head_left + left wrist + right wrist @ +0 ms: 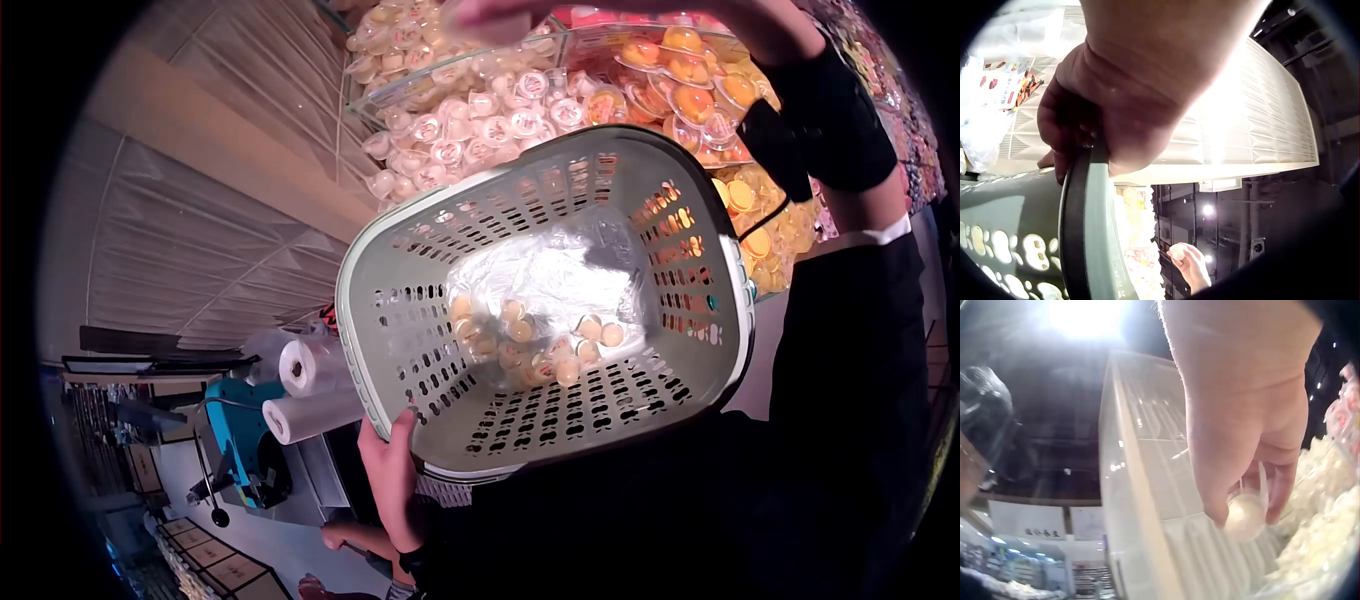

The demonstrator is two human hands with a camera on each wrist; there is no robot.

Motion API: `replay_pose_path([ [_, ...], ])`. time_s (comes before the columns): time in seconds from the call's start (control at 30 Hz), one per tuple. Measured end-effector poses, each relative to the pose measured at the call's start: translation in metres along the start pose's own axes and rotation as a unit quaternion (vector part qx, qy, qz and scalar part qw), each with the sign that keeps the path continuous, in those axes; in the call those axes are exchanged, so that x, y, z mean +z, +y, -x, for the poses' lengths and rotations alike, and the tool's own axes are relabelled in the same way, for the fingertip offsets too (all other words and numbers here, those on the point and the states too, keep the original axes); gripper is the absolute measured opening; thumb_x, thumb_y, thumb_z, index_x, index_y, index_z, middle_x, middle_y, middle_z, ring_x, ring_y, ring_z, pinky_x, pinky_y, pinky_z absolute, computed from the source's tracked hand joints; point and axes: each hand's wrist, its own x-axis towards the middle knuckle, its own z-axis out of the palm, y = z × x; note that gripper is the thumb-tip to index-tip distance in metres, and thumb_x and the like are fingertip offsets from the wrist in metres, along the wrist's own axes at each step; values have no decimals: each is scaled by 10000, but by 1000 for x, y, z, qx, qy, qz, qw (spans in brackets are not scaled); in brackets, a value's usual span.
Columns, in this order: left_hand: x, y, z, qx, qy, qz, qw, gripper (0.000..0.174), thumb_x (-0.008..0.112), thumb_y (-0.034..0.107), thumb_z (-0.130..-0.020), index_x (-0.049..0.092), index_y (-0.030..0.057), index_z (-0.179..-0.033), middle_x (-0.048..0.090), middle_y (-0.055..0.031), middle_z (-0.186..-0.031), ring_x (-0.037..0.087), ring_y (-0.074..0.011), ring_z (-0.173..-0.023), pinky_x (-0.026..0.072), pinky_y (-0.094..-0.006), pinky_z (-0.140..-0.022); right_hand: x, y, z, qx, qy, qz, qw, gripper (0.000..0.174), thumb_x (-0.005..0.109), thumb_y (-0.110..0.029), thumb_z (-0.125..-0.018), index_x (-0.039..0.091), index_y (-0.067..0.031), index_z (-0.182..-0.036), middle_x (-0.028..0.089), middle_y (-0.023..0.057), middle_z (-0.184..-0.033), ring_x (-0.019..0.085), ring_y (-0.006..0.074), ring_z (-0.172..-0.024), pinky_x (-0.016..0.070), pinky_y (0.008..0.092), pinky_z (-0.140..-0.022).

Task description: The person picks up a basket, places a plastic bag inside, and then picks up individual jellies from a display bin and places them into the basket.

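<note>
A grey-green plastic basket point(720, 370) with a perforated wall holds a clear plastic bag point(560, 270) and several small round cups point(567, 372). My left hand point(392, 470) grips its rim at the lower left; in the left wrist view the fingers of that hand point(1116, 119) curl over the rim point(1094, 225). At the top of the head view my right hand point(500, 18) is over the bins, partly cut off. In the right wrist view, my right hand point(1247, 437) pinches a pale round cup point(1245, 517) between thumb and fingers.
Bins of white-pink cups point(450, 130) and orange cups point(695, 100) stand beyond the basket. Plastic rolls point(315, 412) and a teal device point(235, 430) are at the lower left. Another person's hand point(345, 535) shows near the bottom. A pleated panel point(200, 200) runs along the left.
</note>
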Motion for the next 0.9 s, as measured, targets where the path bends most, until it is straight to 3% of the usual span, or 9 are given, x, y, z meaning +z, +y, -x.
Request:
replay_pose_path([
  [0.03, -1, -1, 0, -8, 7, -3, 1000, 322, 580, 86, -860, 567, -63, -1145, 650, -111, -1038, 589, -152, -940, 441, -279, -865, -1, -7, 6, -178, -124, -44, 975, 390, 595, -359, -882, 638, -3, -1036, 670, 134, -913, 644, 199, -831, 513, 314, -748],
  [0.1, -1, -1, -1, -2, -5, -17, 1000, 317, 581, 88, -860, 572, -62, -1139, 652, -110, -1034, 589, -152, -938, 441, -278, -863, 24, -37, 38, -94, -43, 178, 979, 304, 570, -302, -896, 616, -39, -1041, 643, 132, -837, 645, 260, -790, 523, 362, -703],
  [0.2, -2, -1, 0, -1, -7, -41, 999, 309, 582, 89, -858, 578, -61, -1129, 655, -110, -1023, 591, -152, -929, 446, -278, -857, 23, -28, 38, -46, -112, 122, 985, 344, 585, -334, -884, 590, -74, -1108, 652, 152, -917, 652, 271, -834, 526, 381, -718],
  [0.23, -2, 1, -1, 1, -4, -52, 999, 307, 581, 88, -857, 579, -62, -1125, 658, -110, -1017, 594, -154, -921, 450, -281, -852, 38, 4, 25, -62, -15, 59, 996, 285, 638, -43, -807, 593, -1, -1086, 631, 119, -829, 662, 185, -754, 524, 273, -658],
  [0.3, -2, 3, 0, 1, -11, -34, 999, 301, 583, 93, -859, 575, -61, -1118, 665, -111, -998, 605, -160, -895, 464, -289, -832, 31, 47, 1, 107, -23, 122, 987, 207, 590, -66, -873, 596, -8, -1072, 627, 83, -807, 638, 169, -730, 505, 285, -662],
  [0.47, -1, 1, 5, 14, -6, -28, 1000, 308, 576, 119, -867, 572, -53, -1122, 665, -114, -975, 607, -156, -884, 471, -294, -806, 51, 211, -59, 76, 84, 225, 968, 406, 681, -130, -730, 597, -8, -1107, 646, 184, -985, 628, 322, -926, 498, 381, -801],
  [0.53, -3, 4, 7, -46, -1, -86, 995, 295, 565, 101, -876, 568, -36, -1137, 661, -96, -979, 602, -144, -872, 475, -289, -789, 65, 220, -80, 180, 56, 207, 960, 381, 651, -123, -705, 627, -15, -1069, 633, 228, -1044, 593, 371, -1039, 469, 422, -880],
  [0.67, -4, -23, 13, 9, -10, 33, 999, 280, 582, 61, -864, 568, -32, -1128, 652, -78, -968, 587, -116, -889, 474, -268, -776, 84, 272, -115, 190, 32, 226, 955, 402, 641, -84, -685, 611, -7, -1079, 639, 238, -971, 621, 365, -971, 501, 400, -784],
  [0.9, -1, -13, 18, -6, 42, -11, 999, 310, 588, 87, -868, 553, -52, -1143, 674, -141, -962, 627, -132, -862, 497, -278, -736, 34, 182, -96, 119, 16, 292, 949, 399, 719, -184, -735, 572, -7, -1061, 624, 189, -877, 631, 298, -842, 489, 397, -722],
])
